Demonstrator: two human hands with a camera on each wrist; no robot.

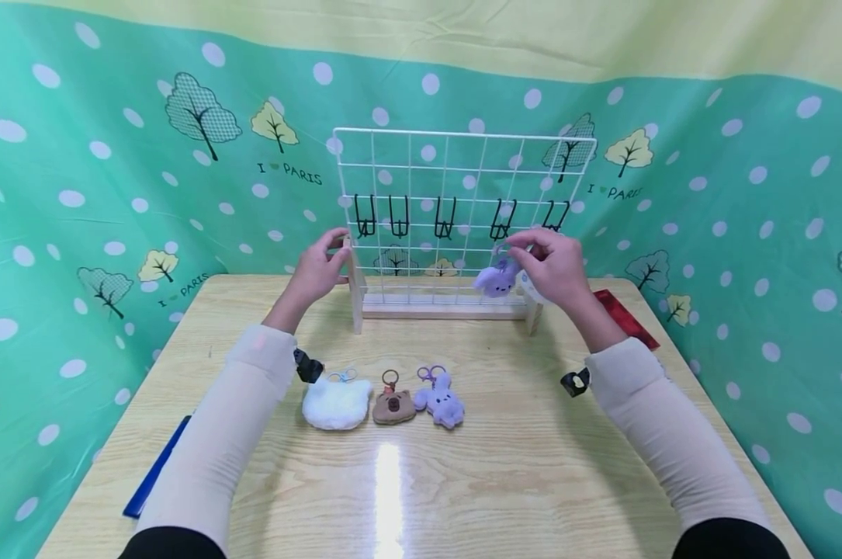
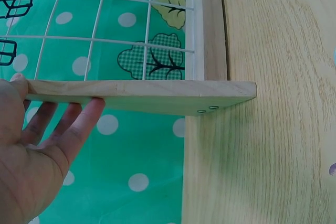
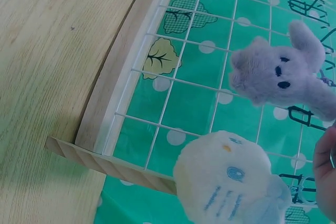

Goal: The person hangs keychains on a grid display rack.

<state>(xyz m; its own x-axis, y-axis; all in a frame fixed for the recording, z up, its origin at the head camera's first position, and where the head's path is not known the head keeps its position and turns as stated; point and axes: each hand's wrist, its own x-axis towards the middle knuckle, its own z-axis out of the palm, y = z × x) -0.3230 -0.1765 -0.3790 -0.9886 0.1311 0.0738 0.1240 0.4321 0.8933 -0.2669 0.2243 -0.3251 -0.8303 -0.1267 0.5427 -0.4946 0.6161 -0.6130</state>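
My right hand (image 1: pixel 549 260) pinches a purple plush bunny keychain (image 1: pixel 497 281) near its ring, in front of the wire grid rack (image 1: pixel 426 268) and just under a black hook (image 1: pixel 502 220). The bunny (image 3: pixel 278 72) dangles with its face in sight in the right wrist view. Beside it a white plush keychain (image 3: pixel 223 174) hangs at the rack's right end, mostly hidden behind my hand in the head view. My left hand (image 1: pixel 319 265) holds the rack's left wooden side post (image 1: pixel 355 287), thumb and fingers on opposite faces (image 2: pixel 79 90).
On the table lie a white plush keychain (image 1: pixel 337 404), a brown plush keychain (image 1: pixel 394 406) and another purple bunny keychain (image 1: pixel 441 401). A red flat item (image 1: pixel 626 318) lies at the right, a blue one (image 1: pixel 157 467) at the left. Several black hooks (image 1: pixel 400 216) line the grid.
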